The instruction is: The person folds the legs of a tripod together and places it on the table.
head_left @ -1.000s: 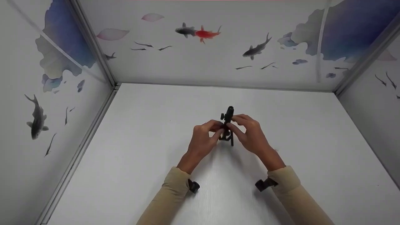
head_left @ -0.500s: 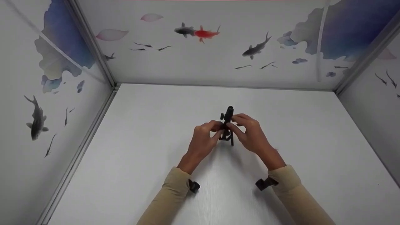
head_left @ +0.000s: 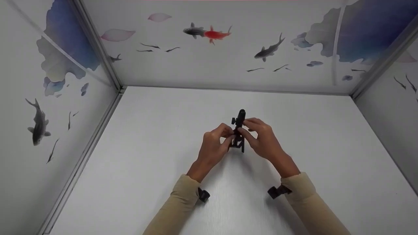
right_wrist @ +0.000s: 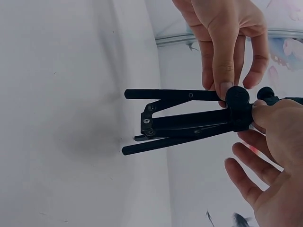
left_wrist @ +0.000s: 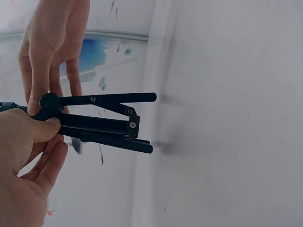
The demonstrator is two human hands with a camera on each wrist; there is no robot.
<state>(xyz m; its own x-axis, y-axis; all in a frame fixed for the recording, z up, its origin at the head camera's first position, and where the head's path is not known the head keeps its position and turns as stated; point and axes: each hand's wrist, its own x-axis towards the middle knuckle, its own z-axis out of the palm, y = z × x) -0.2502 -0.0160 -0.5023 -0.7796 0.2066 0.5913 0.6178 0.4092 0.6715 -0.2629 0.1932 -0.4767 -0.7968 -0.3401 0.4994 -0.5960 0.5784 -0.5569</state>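
Observation:
A small black tripod (head_left: 241,119) stands upright between both hands, its legs (left_wrist: 118,123) only slightly spread below a collar with round knobs. My left hand (head_left: 212,145) pinches it from the left around the collar, the thumb lying against the collar in the left wrist view. From the right, my right hand (head_left: 264,138) holds the column just above, thumb pressed on it in the right wrist view, with several fingers (right_wrist: 253,163) loose below. The tips of the legs are close to the table; whether they touch it I cannot tell. Fingers partly hide the collar.
The white tabletop (head_left: 156,163) has walls printed with fish on the left, back and right. Metal rails (head_left: 81,156) run along the left edge. A small black camera (head_left: 204,195) sits on the left cuff, another black camera (head_left: 275,192) on the right cuff.
The left fingers have shifted slightly and bend more at the knuckles by the collar. The tripod and right hand stay nearly in place.

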